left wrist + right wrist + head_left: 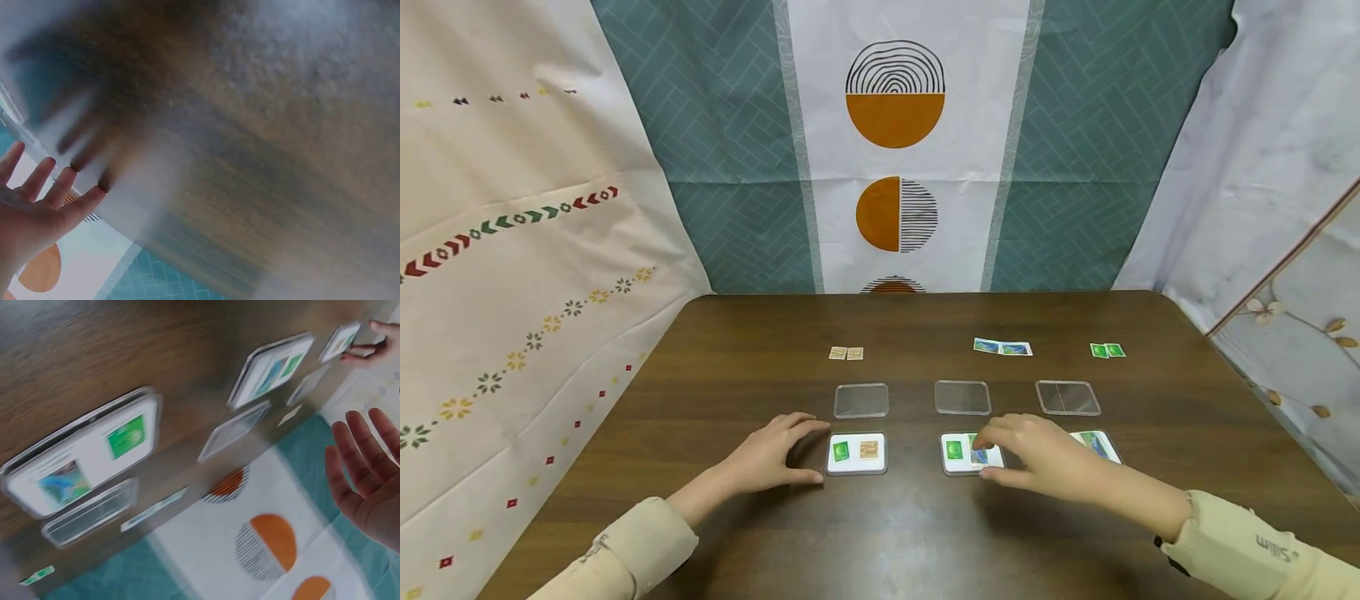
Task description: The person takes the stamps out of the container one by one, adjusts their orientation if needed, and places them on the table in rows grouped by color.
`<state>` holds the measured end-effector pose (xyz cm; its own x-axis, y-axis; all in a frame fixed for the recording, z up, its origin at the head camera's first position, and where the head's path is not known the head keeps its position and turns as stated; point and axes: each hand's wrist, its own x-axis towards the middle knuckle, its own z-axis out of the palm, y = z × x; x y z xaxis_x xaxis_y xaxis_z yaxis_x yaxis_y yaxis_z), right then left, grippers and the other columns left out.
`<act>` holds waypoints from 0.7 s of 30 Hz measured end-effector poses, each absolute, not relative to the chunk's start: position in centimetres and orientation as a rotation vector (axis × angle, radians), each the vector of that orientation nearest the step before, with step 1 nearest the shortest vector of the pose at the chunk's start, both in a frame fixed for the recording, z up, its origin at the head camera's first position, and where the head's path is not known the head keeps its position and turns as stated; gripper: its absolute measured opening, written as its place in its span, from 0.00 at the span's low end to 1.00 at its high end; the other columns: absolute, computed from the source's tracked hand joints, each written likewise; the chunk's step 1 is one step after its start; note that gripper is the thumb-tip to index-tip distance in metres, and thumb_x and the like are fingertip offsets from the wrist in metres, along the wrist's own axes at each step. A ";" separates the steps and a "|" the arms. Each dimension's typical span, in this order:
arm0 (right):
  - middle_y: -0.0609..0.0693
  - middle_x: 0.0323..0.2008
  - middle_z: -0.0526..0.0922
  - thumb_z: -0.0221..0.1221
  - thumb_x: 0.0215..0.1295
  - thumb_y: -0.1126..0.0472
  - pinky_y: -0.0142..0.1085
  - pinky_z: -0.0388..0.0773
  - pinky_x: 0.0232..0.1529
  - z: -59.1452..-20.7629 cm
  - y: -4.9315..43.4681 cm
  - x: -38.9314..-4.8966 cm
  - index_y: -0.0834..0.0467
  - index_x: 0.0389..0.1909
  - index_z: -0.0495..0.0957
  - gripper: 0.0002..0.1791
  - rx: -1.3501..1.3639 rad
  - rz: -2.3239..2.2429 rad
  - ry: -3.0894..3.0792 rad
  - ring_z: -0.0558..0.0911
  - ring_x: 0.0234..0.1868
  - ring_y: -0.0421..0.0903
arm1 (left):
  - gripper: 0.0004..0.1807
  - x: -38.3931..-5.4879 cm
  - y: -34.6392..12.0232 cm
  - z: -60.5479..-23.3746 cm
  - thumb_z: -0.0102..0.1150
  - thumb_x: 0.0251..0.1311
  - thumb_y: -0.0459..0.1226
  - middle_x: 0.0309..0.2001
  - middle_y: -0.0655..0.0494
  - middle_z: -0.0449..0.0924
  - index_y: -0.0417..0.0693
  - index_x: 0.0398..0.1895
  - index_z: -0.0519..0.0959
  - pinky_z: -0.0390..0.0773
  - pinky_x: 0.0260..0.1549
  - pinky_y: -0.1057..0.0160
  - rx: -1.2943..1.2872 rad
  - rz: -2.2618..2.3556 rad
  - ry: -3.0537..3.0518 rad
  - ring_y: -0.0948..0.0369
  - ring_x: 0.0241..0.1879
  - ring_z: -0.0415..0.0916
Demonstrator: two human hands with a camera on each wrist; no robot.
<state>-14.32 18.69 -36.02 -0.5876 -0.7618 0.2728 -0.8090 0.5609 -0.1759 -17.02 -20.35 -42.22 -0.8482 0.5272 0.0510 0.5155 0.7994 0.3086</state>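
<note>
Clear plastic and small printed stamps fill the head view I watch from afar, spread over a brown wooden desk [737, 367]. I see the left hand [765, 458] just beside the left case [854, 463], its fingers and thumb well apart and holding nothing; whether a fingertip touches the edge, I cannot tell. That case bears a green stamp [841, 451] and a tan stamp [868, 450]. Across from it, I have the right hand [1037, 457] at the right end of the middle case [960, 468], thumb and fingers parted, nothing visibly held, contact unclear to me. Within lie another green stamp [953, 450] and a blue stamp [978, 454], the latter partly covered. On my right wrist view, the right case [94, 456] shows blue and green stamps. Behind the cases lie three transparent lids [962, 397]; farther back are paired stamps: tan [855, 354], blue [1017, 349] and green [1099, 351].
</note>
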 end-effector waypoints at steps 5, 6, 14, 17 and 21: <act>0.41 0.36 0.82 0.64 0.57 0.54 0.35 0.76 0.38 -36.3 17.5 -13.6 0.54 0.39 0.80 0.11 1.385 0.456 -2.603 0.79 0.36 0.38 | 0.43 -16.8 -20.1 -42.6 0.69 0.41 0.59 0.58 0.50 0.72 0.51 0.62 0.70 0.75 0.43 0.40 0.840 0.487 2.971 0.47 0.58 0.69; 0.41 0.36 0.82 0.64 0.57 0.53 0.34 0.76 0.38 -36.4 17.3 -13.5 0.54 0.39 0.80 0.11 1.398 0.456 -2.606 0.79 0.36 0.38 | 0.44 -16.8 -20.1 -42.6 0.70 0.40 0.59 0.58 0.49 0.72 0.51 0.61 0.70 0.75 0.42 0.40 0.830 0.484 2.974 0.47 0.58 0.69; 0.40 0.36 0.81 0.63 0.58 0.52 0.37 0.77 0.43 -37.0 15.9 -13.6 0.52 0.39 0.79 0.11 1.444 0.383 -2.624 0.80 0.39 0.39 | 0.45 -16.9 -19.3 -42.7 0.73 0.35 0.59 0.56 0.51 0.74 0.51 0.60 0.72 0.77 0.37 0.42 0.750 0.444 3.030 0.48 0.56 0.70; 0.42 0.35 0.82 0.64 0.57 0.53 0.37 0.77 0.41 -37.1 15.3 -14.0 0.52 0.38 0.79 0.11 1.443 0.381 -2.634 0.79 0.37 0.38 | 0.45 -16.9 -19.1 -42.6 0.73 0.34 0.59 0.55 0.51 0.74 0.51 0.60 0.72 0.77 0.36 0.42 0.740 0.449 3.029 0.48 0.55 0.70; 0.43 0.35 0.82 0.63 0.58 0.52 0.38 0.77 0.42 -37.2 14.2 -14.7 0.53 0.39 0.79 0.11 1.482 0.337 -2.671 0.78 0.35 0.38 | 0.44 -17.0 -18.9 -42.5 0.74 0.34 0.59 0.55 0.50 0.73 0.51 0.59 0.74 0.77 0.35 0.43 0.722 0.452 3.006 0.48 0.53 0.70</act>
